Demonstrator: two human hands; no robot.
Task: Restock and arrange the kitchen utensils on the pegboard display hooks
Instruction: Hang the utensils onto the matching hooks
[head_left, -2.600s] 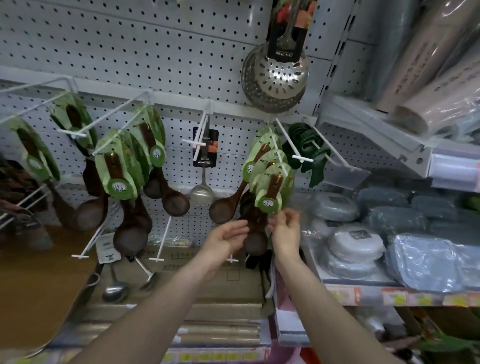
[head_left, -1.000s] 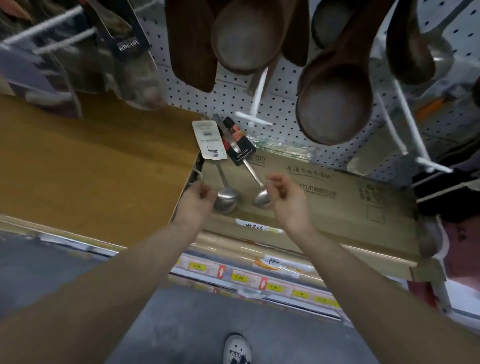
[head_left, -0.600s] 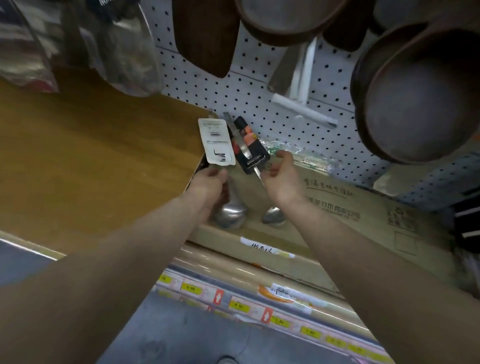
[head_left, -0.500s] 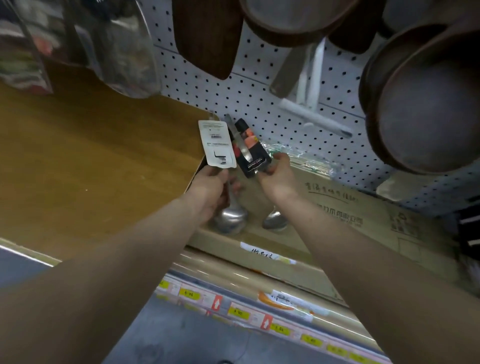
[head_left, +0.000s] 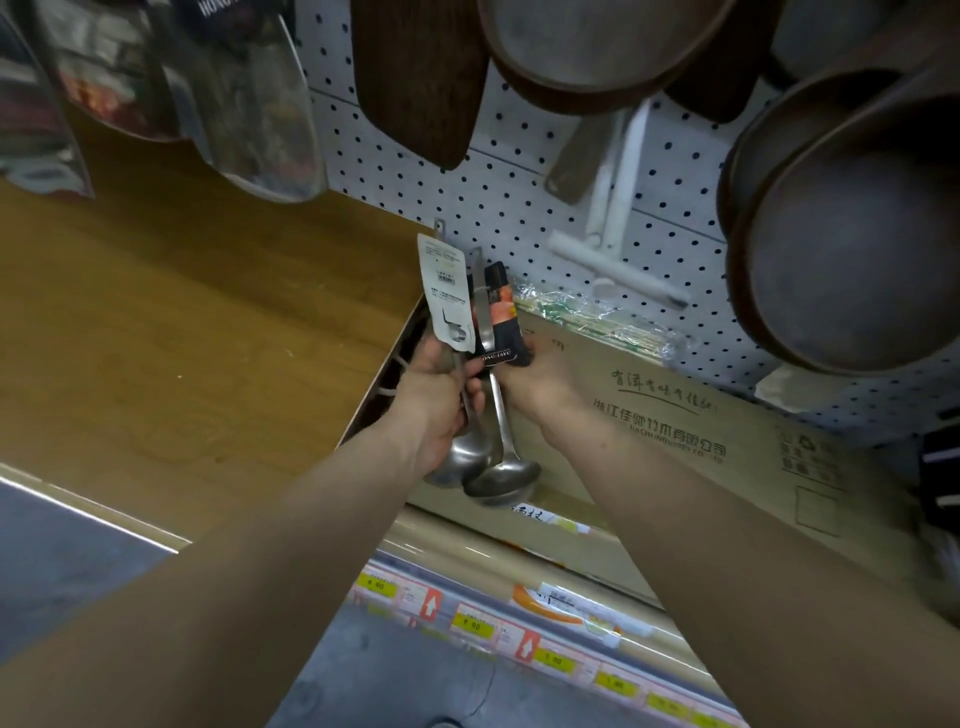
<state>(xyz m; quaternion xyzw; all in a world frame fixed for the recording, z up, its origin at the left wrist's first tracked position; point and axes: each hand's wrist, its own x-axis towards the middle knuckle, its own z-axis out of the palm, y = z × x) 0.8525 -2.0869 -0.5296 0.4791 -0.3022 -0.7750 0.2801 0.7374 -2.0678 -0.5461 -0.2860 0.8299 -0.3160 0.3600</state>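
1. Behind the black card (head_left: 501, 325), fingertips of the right hand (head_left: 540, 384) are hidden; it grasps the black-carded ladle (head_left: 501, 480)
2. The left hand (head_left: 434, 400) grips the white-tagged ladle (head_left: 457, 462); both bowls hang between the wrists

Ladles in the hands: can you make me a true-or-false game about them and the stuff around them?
1. The left hand grips the white-card ladle. True.
2. The other ladle has a green card. False: the right hand holds the black-card ladle, and its card is black and orange.
3. Both ladles already hang on hooks. False: both are in the hands, in front of the cardboard box, not on the pegboard.
4. The cardboard box has writing printed on it. True.
5. The big spoons hanging overhead are shiny metal. False: the wooden spoons are dark brown.
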